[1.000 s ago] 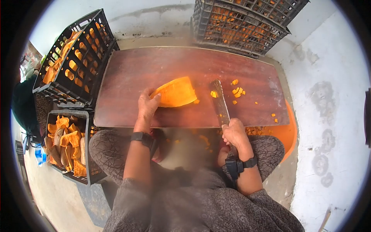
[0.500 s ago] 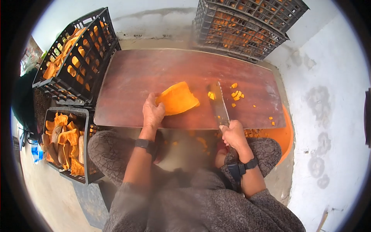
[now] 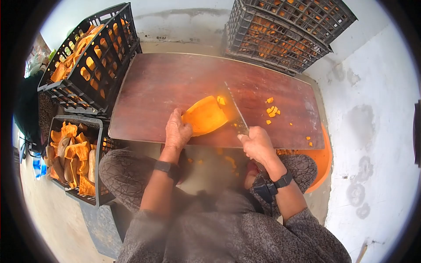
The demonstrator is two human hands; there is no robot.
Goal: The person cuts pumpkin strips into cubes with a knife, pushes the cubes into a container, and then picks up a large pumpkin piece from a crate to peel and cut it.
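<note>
On the reddish-brown board (image 3: 162, 83) lies a broad orange slab of pumpkin (image 3: 205, 115). My left hand (image 3: 178, 130) grips its left edge with the fingers closed. In my right hand (image 3: 255, 142) is the handle of a knife; the knife (image 3: 237, 107) stands nearly edge-on to me, its blade just right of the slab. A small cut piece of pumpkin (image 3: 221, 100) sits at the slab's upper right corner, beside the blade. Farther right, several small pumpkin cubes (image 3: 272, 111) lie loose on the board. Blur hides whether the blade touches the slab.
A black crate (image 3: 94, 65) of pumpkin pieces stands at the upper left, with a lower crate (image 3: 97, 162) of pumpkin pieces below it. Stacked black crates (image 3: 280, 37) holding orange bits rise behind the board. An orange basin (image 3: 323, 160) shows under the board's right end, near the white wall (image 3: 372, 131).
The knife has moved left towards the slab, and its blade has turned from showing its flat side to nearly edge-on. My left hand still holds the slab.
</note>
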